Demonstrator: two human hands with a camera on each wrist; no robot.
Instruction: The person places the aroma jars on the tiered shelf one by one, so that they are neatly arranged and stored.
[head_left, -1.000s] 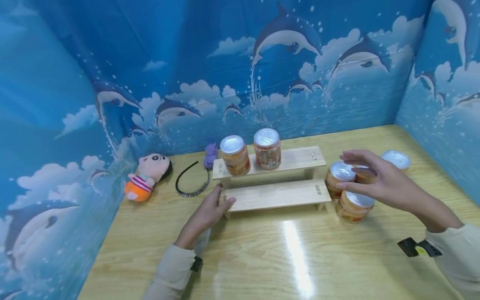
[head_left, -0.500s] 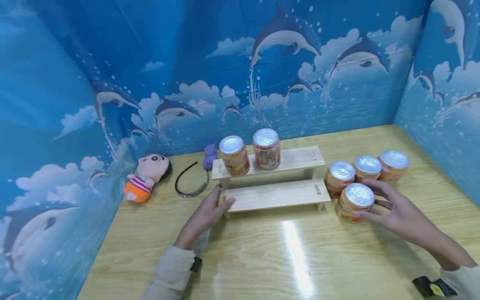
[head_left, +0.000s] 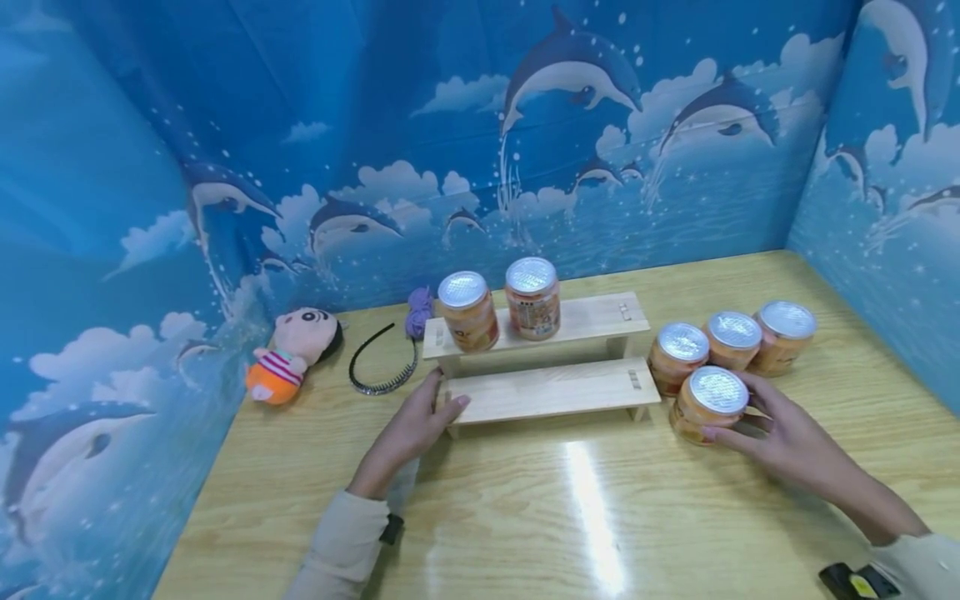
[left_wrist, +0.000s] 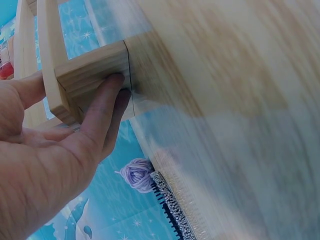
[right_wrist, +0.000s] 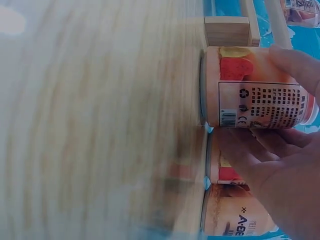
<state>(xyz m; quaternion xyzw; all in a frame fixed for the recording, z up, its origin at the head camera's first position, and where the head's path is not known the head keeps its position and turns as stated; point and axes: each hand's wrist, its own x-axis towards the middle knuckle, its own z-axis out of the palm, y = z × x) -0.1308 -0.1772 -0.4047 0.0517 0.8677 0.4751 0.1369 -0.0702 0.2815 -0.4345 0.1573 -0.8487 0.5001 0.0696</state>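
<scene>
Curling round the nearest jar [head_left: 708, 405], right hand [head_left: 787, 442] grips it.

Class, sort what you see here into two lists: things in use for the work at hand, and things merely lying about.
In use: front jar gripped by right hand; wooden step shelf steadied by left hand; two jars on the shelf; three waiting jars.

Lying about: plush doll; headband; purple yarn.
</scene>
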